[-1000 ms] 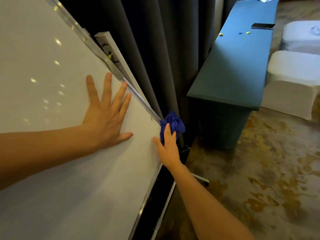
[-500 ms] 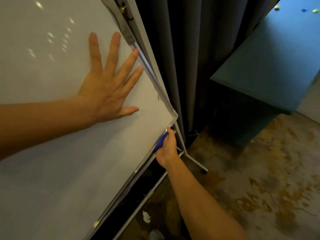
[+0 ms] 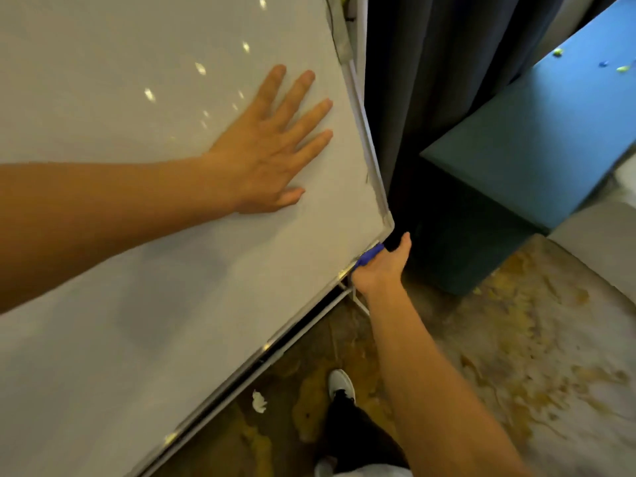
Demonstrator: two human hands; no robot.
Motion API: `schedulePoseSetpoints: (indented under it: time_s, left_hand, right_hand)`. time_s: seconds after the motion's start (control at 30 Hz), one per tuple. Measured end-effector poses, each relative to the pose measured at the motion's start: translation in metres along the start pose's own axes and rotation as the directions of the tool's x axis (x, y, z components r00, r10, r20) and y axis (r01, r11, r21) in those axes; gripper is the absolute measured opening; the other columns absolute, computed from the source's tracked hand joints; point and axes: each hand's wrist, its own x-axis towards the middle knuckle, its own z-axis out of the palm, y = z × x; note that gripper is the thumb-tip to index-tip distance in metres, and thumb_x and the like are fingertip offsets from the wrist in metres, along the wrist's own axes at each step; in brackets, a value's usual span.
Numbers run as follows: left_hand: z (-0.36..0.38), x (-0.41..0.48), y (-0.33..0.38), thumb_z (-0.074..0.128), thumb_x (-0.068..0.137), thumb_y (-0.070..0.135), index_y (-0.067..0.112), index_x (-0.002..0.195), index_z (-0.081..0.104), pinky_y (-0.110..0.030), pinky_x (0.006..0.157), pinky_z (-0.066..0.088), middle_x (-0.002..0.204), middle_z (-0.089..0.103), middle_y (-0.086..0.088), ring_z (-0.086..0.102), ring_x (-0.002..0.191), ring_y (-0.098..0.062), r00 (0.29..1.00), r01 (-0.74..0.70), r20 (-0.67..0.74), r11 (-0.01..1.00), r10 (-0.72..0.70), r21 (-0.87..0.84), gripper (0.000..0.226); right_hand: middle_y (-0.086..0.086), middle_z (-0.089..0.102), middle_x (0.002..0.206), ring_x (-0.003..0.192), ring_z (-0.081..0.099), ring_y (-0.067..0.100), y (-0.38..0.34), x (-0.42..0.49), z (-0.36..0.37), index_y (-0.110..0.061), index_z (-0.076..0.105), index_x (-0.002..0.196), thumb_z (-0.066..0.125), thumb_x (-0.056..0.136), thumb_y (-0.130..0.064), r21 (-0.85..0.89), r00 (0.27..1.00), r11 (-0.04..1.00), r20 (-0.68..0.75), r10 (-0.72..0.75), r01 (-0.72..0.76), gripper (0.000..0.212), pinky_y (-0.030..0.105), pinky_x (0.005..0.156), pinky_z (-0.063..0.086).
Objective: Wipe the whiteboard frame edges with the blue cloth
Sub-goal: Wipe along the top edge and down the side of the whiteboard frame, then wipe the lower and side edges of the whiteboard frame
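Left hand: left hand (image 3: 265,160) flat, fingers spread, braced on the white glossy whiteboard (image 3: 137,270) near its right edge; holds nothing.
Right hand: right hand (image 3: 380,270) clamped around the small blue cloth (image 3: 370,255).
Cloth: on the silver metal frame (image 3: 368,146), bottom edge, just beside the lower right corner.
Progress: corner reached; bottom edge's long run toward the left looks yet to do. Other edges: cannot tell.
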Motion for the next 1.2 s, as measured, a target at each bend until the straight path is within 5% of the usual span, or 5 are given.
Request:
schedulePoseSetpoints:
  time_s: [0.17, 0.5, 0.8, 0.93, 1.2]
  left_hand:
    - [-0.008, -0.057, 0.024, 0.022, 0.09, 0.061, 0.013, 0.154, 0.002, -0.066, 0.116, -0.004, 0.161, -0.003, -0.023, -0.01, 0.144, -0.052, 0.989, 0.092, 0.118, 0.994, -0.085, -0.052, 0.082]
    - [-0.04, -0.239, 0.16, 0.063, 0.08, 0.033, 0.016, 0.1, 0.071, -0.05, 0.103, 0.045, 0.125, 0.064, -0.014, 0.057, 0.119, -0.039, 0.978, 0.168, 0.203, 0.729, -0.041, -0.664, 0.028]
    - [-0.068, -0.17, 0.316, 0.063, 0.092, 0.018, 0.017, 0.101, 0.071, -0.038, 0.076, 0.058, 0.103, 0.072, -0.009, 0.071, 0.087, -0.023, 0.177, 0.253, 0.97, -0.96, 0.168, 0.12, 0.013]
    - [-0.037, -0.114, 0.307, 0.062, 0.082, 0.02, 0.004, 0.117, 0.059, -0.049, 0.087, 0.052, 0.118, 0.065, -0.02, 0.063, 0.109, -0.04, 0.252, -0.662, 0.898, -0.613, 0.361, 0.432, 0.038]
    - [-0.022, 0.03, 0.292, 0.049, 0.073, 0.029, 0.011, 0.094, 0.065, -0.052, 0.09, 0.05, 0.102, 0.068, -0.016, 0.065, 0.096, -0.039, 0.194, -0.893, 0.97, -0.383, 0.145, 0.235, 0.032]
  right_hand:
    - [0.0, 0.056, 0.046, 0.038, 0.054, 0.016, 0.102, -0.072, -0.022, -0.02, 0.058, 0.068, 0.052, 0.084, -0.072, -0.245, 0.96, 0.932, 0.017, 0.28, -0.267, 0.055, 0.027, 0.042, 0.047]
    - [0.012, 0.064, 0.13, 0.115, 0.061, 0.038, 0.013, -0.056, -0.023, -0.018, 0.057, 0.136, 0.051, 0.086, -0.061, -0.219, 0.97, 0.957, 0.105, 0.219, -0.192, 0.066, 0.054, 0.1, 0.047]
    - [0.019, 0.064, 0.119, 0.101, 0.063, 0.037, 0.001, -0.048, -0.02, -0.007, 0.063, 0.119, 0.062, 0.086, -0.05, -0.58, 0.907, 0.727, -0.052, 0.418, -0.368, 0.054, 0.045, 0.071, 0.055]
    - [0.016, 0.062, 0.091, 0.08, 0.062, 0.027, -0.022, -0.033, -0.016, -0.003, 0.065, 0.088, 0.062, 0.087, -0.01, -0.795, 0.875, 0.518, -0.033, 0.483, -0.316, 0.008, 0.031, 0.057, 0.055]
    - [0.011, 0.074, 0.104, 0.095, 0.07, 0.024, -0.124, -0.008, 0.037, -0.007, 0.07, 0.104, 0.07, 0.084, 0.001, -0.916, 0.656, 0.092, 0.347, 0.67, 0.391, 0.022, 0.036, 0.086, 0.058]
